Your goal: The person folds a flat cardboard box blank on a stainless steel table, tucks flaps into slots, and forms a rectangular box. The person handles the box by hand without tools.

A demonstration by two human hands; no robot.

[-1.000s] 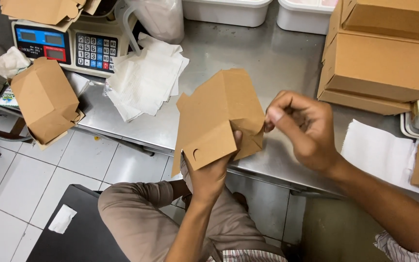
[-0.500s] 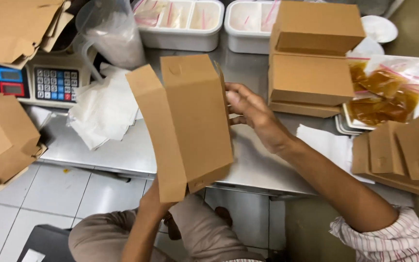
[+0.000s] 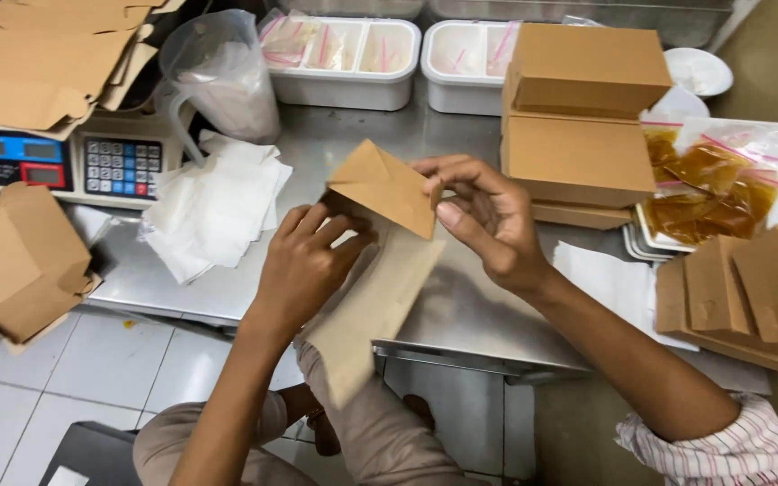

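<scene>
Cardboard box [image 3: 380, 261] half-folded: left hand [image 3: 303, 261] grasps body, right hand [image 3: 483, 216] pinches flap. Crease squarely against steel surface [image 3: 335, 144].

In front of you is a stainless steel counter [image 3: 335, 148], its front edge above a white tiled floor [image 3: 74, 378]. On its left sits a weighing scale [image 3: 65, 162] with a keypad, flat cardboard blanks [image 3: 38, 63] piled on top. Beside it lies a loose heap of white paper sheets [image 3: 213, 211]. Along the back stand two white divided tubs [image 3: 344, 58] and a clear plastic jug [image 3: 222, 76]. To your right rises a stack of closed brown boxes [image 3: 583, 117], with bagged amber sauce pouches [image 3: 704, 184] and more folded boxes [image 3: 749, 288] beyond.
</scene>
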